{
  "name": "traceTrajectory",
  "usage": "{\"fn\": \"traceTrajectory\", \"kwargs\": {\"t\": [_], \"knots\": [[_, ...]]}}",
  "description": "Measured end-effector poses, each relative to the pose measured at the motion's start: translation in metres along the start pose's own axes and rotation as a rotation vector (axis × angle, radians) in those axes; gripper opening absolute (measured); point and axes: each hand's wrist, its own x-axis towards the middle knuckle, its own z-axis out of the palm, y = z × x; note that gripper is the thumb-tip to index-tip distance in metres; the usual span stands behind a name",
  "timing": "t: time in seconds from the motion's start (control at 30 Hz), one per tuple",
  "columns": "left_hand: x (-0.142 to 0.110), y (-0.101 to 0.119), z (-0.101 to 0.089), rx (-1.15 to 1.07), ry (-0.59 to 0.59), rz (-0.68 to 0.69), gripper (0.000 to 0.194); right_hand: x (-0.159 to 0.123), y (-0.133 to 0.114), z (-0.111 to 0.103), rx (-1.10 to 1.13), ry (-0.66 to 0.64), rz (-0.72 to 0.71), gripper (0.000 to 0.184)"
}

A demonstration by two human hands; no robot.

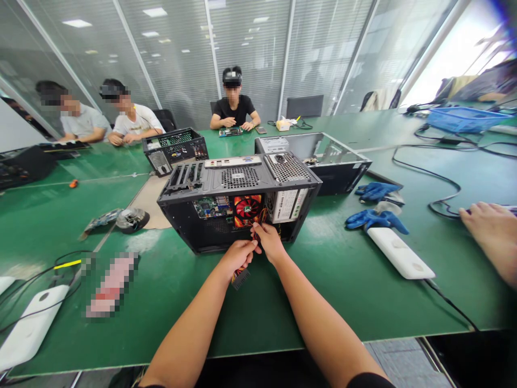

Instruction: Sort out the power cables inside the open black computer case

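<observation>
A black computer case [189,223] stands in front of me with its side open toward me. Inside show a red cooling fan [247,209], a green motherboard [207,207] and a power supply [287,206] with a white label. My left hand [239,254] is closed around a bundle of coloured power cables, whose black connector [241,279] hangs below the fist. Close beside it, my right hand [268,240] pinches the same cables [256,233] just below the fan. The fingertips of both hands nearly meet.
Behind stand another open case [343,178] and a smaller one [175,153]. Blue gloves [377,218] and a white power bank-like block [399,253] lie right; a similar block [36,323] lies left. A round metal part [132,220] sits left. A person's hand [490,231] rests at right; several people sit opposite.
</observation>
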Motion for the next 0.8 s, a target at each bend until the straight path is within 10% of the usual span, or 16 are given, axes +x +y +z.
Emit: {"fn": "traceTrajectory", "kwargs": {"t": [0.5, 0.8], "knots": [[-0.0001, 0.0046, 0.0026, 0.005, 0.028, -0.027, 0.046, -0.0007, -0.0017, 0.0000, -0.031, -0.012, 0.013, 0.036], [-0.0074, 0.0071, 0.0084, 0.498, 0.291, 0.126, 0.036, 0.0032, 0.0063, 0.0004, -0.043, -0.011, -0.005, 0.037]]}}
